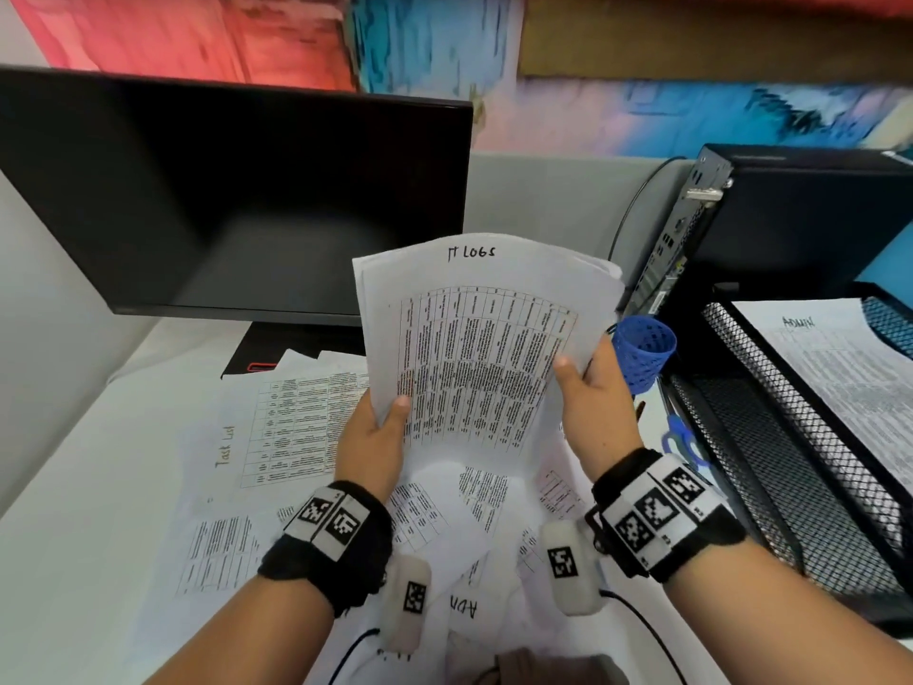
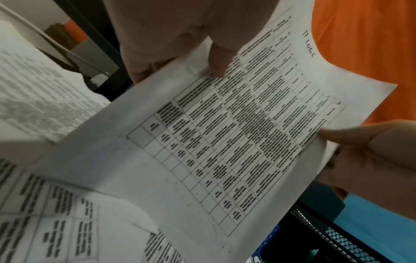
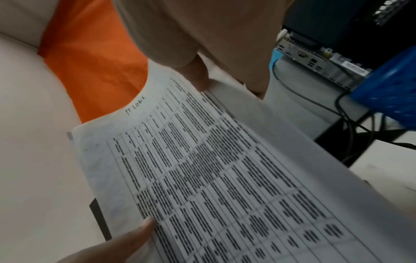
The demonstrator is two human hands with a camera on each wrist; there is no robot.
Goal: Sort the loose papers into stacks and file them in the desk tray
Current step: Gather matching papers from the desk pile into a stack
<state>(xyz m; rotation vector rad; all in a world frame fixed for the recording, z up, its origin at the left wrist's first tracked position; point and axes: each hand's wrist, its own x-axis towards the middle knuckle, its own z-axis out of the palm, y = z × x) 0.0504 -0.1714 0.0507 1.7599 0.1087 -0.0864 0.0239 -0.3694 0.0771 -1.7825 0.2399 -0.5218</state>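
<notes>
Both hands hold up a thin stack of white sheets, the IT Logs stack, printed with a table and hand-labelled "IT LOGS" at the top. My left hand pinches its lower left edge, thumb on the front. My right hand pinches its right edge the same way. The left wrist view shows the stack with both thumbs on it, and the right wrist view shows its table side. Loose papers lie spread on the desk below, one marked "Task List". The black mesh desk tray stands at right, an "Admin" sheet on its top tier.
A dark monitor stands behind the papers at left. A blue mesh cup sits just right of my right hand, with blue-handled scissors beside the tray. A black computer case stands behind the tray.
</notes>
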